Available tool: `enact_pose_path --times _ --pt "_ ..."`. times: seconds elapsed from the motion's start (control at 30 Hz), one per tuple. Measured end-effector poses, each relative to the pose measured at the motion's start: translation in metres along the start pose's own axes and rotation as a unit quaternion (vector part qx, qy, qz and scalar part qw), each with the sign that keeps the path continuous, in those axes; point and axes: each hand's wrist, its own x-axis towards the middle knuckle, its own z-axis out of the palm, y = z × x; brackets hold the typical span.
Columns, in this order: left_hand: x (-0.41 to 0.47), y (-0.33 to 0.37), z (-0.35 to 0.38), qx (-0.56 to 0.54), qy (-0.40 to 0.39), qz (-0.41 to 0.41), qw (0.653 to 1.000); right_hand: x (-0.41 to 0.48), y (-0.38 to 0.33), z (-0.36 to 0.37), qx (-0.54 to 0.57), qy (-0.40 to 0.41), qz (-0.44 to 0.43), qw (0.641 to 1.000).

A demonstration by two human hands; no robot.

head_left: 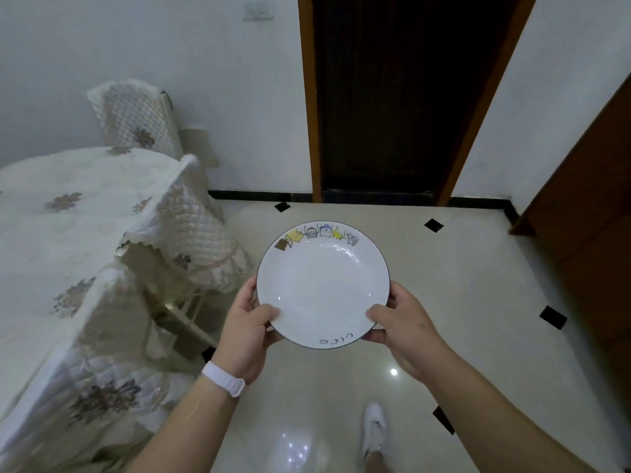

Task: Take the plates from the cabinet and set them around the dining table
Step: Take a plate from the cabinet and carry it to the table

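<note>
Round glossy white ceramic plate [322,285] (cartoon figures on far rim) held level above shiny tiled floor [461,302]. Your left hand [244,336] and right hand [406,331] pinch near rim, thumbs on top. Quilted-cloth dining table [68,233] left.

Bare forearms [495,404]; a white band [223,377] wraps the wrist behind the left hand [244,336]; a white shoe [374,428] below the right hand [406,331].

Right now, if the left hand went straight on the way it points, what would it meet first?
Gripping the plate, the left hand points over tiled floor; the dark doorway looks first in line, though depth is unclear.
</note>
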Motion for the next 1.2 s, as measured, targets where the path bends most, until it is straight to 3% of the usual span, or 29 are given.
enact_pose_path --times 0.27,0.5,0.87,1.2 --pt "0.100 0.026 0.110 0.027 0.005 0.003 1.000 0.102 -0.078 -0.072 0.011 -0.007 -0.006 1.000" --pt "0.147 0.038 0.157 0.049 -0.004 0.005 0.999 0.157 -0.100 -0.104 0.016 -0.008 0.006 1.000" --pt "0.248 0.064 0.161 0.028 0.003 -0.006 1.000 0.261 -0.132 -0.085 -0.003 -0.018 0.017 1.000" --pt "0.395 0.121 0.125 -0.036 -0.034 -0.017 0.999 0.396 -0.186 -0.007 -0.048 0.000 0.013 0.999"
